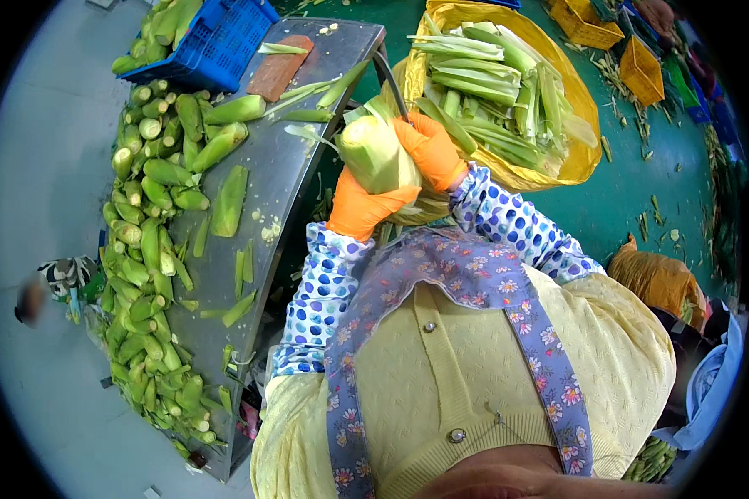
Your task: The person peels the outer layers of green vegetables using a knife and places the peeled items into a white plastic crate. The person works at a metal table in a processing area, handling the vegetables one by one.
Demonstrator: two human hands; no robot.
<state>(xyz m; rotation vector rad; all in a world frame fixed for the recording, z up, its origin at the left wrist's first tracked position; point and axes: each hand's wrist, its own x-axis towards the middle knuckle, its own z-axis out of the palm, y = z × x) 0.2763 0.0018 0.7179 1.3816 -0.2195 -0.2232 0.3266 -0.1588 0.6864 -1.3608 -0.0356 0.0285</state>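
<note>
In front of my chest, my left hand [368, 205], in an orange glove, is wrapped round the lower side of a thick ear of corn [376, 152] in pale green husk. Its cut stalk end points up and away from me. My right hand [431, 151], gloved the same way, is closed against the ear's right side; its fingertips are partly hidden by the husk. Loose strips of husk stick out at the ear's left. A thin grey metal bar [391, 83] runs from the table corner down to my right hand; whether I touch it I cannot tell.
Left of me stands a metal table [250, 195] heaped with husked corn ears [146, 266]. On it lie a reddish-brown block [280, 71] and a blue crate [216, 46]. A yellow sack [587, 158] full of stripped husks [499, 91] is ahead right. Yellow baskets [587, 21] stand farther off.
</note>
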